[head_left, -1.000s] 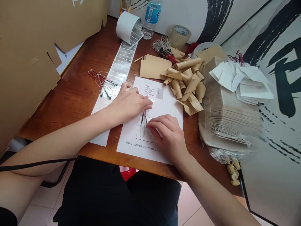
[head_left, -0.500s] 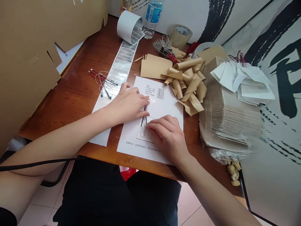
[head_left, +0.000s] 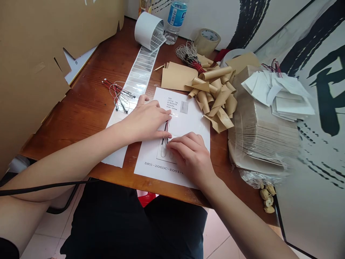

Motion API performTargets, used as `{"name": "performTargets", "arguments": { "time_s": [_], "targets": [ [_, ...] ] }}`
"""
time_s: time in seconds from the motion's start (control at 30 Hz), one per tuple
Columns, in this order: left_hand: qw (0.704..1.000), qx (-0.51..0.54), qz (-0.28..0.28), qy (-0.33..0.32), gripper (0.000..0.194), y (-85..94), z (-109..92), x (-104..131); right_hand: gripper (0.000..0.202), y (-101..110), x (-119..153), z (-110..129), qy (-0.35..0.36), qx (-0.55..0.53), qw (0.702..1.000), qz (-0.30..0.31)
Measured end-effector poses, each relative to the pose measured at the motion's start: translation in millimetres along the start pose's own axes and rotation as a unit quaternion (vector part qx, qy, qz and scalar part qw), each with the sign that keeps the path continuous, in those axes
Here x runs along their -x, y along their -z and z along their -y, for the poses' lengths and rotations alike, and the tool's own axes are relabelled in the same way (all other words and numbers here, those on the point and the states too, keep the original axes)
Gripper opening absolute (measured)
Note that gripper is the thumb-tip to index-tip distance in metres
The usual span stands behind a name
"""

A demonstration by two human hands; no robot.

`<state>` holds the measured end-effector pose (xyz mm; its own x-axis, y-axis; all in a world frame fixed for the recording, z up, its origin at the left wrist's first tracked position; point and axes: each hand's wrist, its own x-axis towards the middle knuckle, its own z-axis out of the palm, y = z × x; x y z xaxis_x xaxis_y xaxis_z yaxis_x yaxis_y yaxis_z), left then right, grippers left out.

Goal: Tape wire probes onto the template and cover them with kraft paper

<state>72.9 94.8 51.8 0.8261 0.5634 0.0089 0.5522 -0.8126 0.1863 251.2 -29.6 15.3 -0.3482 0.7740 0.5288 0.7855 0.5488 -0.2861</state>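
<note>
A printed white sheet (head_left: 148,163) lies on the wooden table under both hands. On its outlined box rests a thin wire lead (head_left: 162,139) with red, black and white strands; a pale loop trails from it. My left hand (head_left: 151,120) is spread flat over the sheet, its fingertips near the top of the lead and its thumb across it. Just to the right, my right hand (head_left: 192,153) has its fingers pinched together at the lead's lower part; the fingertips are partly hidden. Several similar leads (head_left: 118,95) lie on a label strip (head_left: 140,72) at left.
The strip's roll (head_left: 147,30) stands at the back beside a water bottle (head_left: 175,21). Curled brown paper pieces (head_left: 215,95) and a bundle of leads (head_left: 190,55) are behind the sheet. A wrapped stack (head_left: 258,133) is at right, and a cardboard box (head_left: 54,54) at left.
My left thumb has shifted slightly down along the lead. The right hand has stayed nearly in place, and the sheet has not moved.
</note>
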Motion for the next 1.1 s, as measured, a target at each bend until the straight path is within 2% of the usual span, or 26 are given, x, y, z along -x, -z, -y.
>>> {"name": "performTargets", "arguments": {
  "time_s": [0.2,0.33,0.47,0.7,1.1],
  "targets": [
    [1.0,0.003,-0.007,0.002,0.042,-0.7,0.1,-0.4,0.006,-1.8,-0.4,-0.7,-0.042,-0.007,0.999,-0.011],
    [1.0,0.013,-0.005,0.009,0.041,-0.3,-0.5,-1.1,0.008,-0.2,-2.4,1.1,-0.034,0.002,0.999,-0.021],
    [1.0,0.014,-0.009,0.009,0.039,-0.5,-0.5,-1.6,0.013,2.1,-3.3,4.5,-0.058,0.001,0.998,-0.037],
    [1.0,0.01,-0.008,0.008,0.034,-1.5,1.2,-1.0,0.01,0.7,-2.0,6.3,-0.116,-0.041,0.991,-0.05],
    [1.0,0.009,-0.007,0.005,0.035,-1.3,1.8,-1.1,0.008,1.0,-7.0,6.8,-0.168,-0.106,0.977,-0.071]
  ]
}}
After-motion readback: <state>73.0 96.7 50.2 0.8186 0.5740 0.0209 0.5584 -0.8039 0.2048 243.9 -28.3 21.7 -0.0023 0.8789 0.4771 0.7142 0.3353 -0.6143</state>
